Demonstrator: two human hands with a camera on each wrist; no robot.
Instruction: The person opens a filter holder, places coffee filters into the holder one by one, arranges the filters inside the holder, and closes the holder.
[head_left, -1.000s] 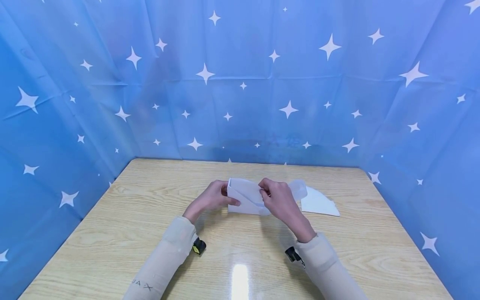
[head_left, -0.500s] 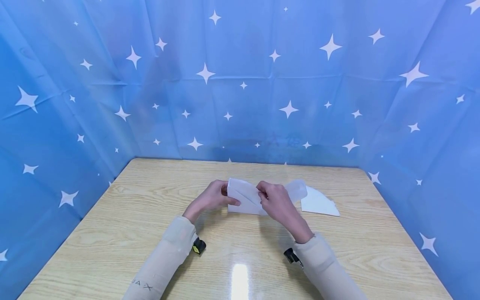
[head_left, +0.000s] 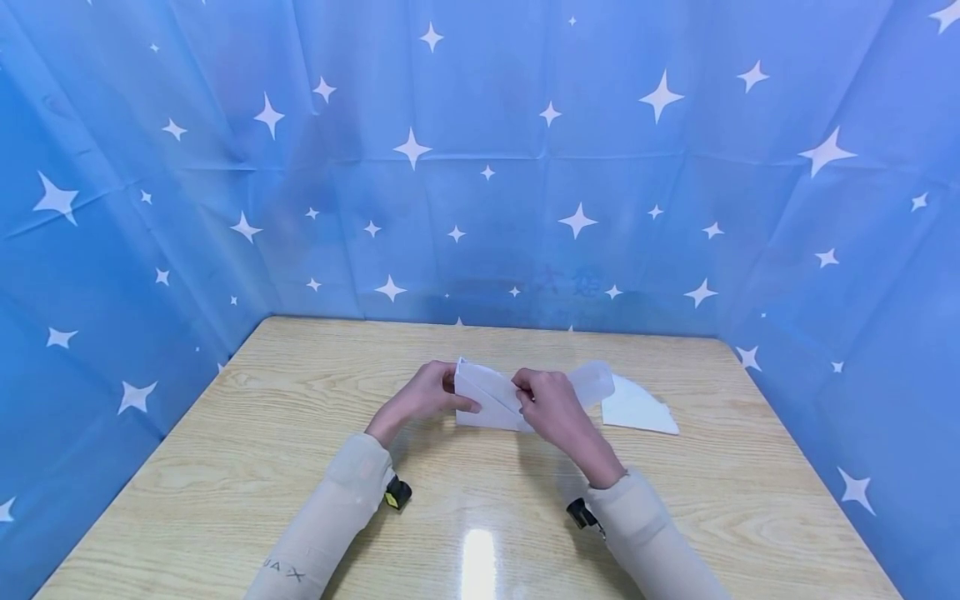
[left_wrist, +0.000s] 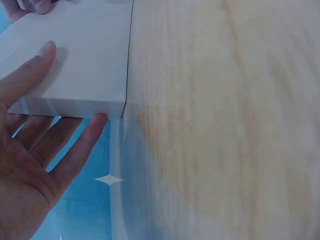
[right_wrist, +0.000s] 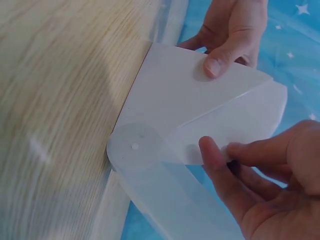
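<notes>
My left hand (head_left: 427,392) grips the left end of a flat white wedge-shaped case (head_left: 491,404), thumb on its broad face and fingers at its end edge. In the right wrist view a second white panel (right_wrist: 240,115) shows past a slanting edge of the case's face. My right hand (head_left: 553,404) pinches the near edge of that panel between thumb and fingers. A translucent strip (right_wrist: 175,200) with a rounded end joins the case's corner at a small round pin (right_wrist: 134,146). In the head view the strip's other end sticks out beyond my right hand.
On the wood-grain table (head_left: 300,467), right of the case, lies a white piece with a curved edge (head_left: 637,407). A blue curtain (head_left: 480,208) with white stars hangs behind the table and along both sides.
My right hand has shifted slightly left and down at the panel. Less of the panel shows above the case's slanting edge in the head view. The left hand stays in place.
</notes>
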